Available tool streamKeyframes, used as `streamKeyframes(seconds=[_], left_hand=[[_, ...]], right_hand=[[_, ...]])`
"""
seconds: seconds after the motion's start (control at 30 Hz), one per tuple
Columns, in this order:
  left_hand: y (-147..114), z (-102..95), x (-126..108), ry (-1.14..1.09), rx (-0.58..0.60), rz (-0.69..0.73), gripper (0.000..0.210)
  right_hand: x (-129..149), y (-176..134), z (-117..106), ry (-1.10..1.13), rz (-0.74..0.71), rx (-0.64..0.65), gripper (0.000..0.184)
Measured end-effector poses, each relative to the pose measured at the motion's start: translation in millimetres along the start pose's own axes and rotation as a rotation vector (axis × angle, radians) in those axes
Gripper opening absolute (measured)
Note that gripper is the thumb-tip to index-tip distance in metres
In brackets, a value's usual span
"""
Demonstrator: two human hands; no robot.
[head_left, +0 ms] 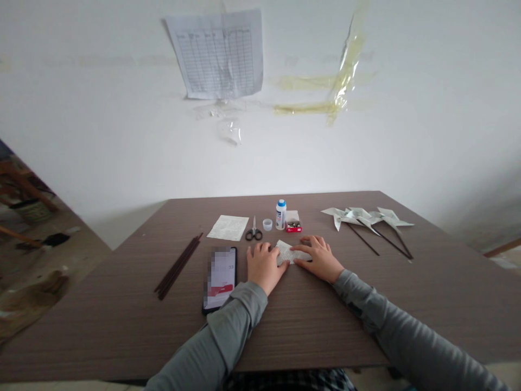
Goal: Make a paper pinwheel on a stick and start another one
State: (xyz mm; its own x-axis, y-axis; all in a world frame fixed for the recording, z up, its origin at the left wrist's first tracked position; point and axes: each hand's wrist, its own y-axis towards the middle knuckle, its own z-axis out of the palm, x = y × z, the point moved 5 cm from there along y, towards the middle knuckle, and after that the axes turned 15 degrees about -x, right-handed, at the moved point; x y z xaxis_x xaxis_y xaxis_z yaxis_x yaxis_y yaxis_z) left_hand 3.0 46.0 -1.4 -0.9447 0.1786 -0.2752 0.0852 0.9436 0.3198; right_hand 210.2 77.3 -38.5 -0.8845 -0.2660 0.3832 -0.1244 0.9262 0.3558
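A small piece of printed paper (290, 252), seemingly folded, lies on the table between my hands. My left hand (264, 264) rests at its left side, fingers spread and the thumb at the paper's lower edge. From the right, my right hand (319, 256) presses on the paper with its fingers apart. Just beyond are black-handled scissors (254, 232), a small clear cap (267, 224), a white glue bottle (280, 215) with a blue top, and a red box (293, 226) of small metal pieces. A flat square of printed paper (228, 227) lies to the left of the scissors.
A phone (220, 279) lies beside my left forearm, with several dark sticks (179, 266) farther left. Paper pinwheels (368, 218) on dark sticks rest at the right of the brown table (301, 331). A white wall (134, 125) with a taped sheet (220, 54) stands behind.
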Motion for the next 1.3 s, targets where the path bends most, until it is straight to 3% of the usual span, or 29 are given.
streamKeyframes(seconds=[0.33, 0.67, 0.87, 1.3], left_hand=[[2.6, 1.0, 6.4, -0.022, -0.008, -0.011, 0.031], [7.7, -12.5, 15.9, -0.059, 0.095, -0.049, 0.029], [9.6, -18.8, 28.8, -0.07, 0.06, -0.053, 0.024], [12.3, -29.7, 46.2, -0.015, 0.12, -0.031, 0.027]], right_hand=[[2.1, -1.6, -3.8, 0.016, 0.066, 0.032, 0.044], [-8.4, 0.9, 1.5, 0.045, 0.039, 0.028, 0.045], [-12.7, 1.1, 3.3, 0.058, 0.042, 0.043, 0.046], [-17.2, 1.5, 2.3, 0.07, 0.041, 0.047, 0.048]])
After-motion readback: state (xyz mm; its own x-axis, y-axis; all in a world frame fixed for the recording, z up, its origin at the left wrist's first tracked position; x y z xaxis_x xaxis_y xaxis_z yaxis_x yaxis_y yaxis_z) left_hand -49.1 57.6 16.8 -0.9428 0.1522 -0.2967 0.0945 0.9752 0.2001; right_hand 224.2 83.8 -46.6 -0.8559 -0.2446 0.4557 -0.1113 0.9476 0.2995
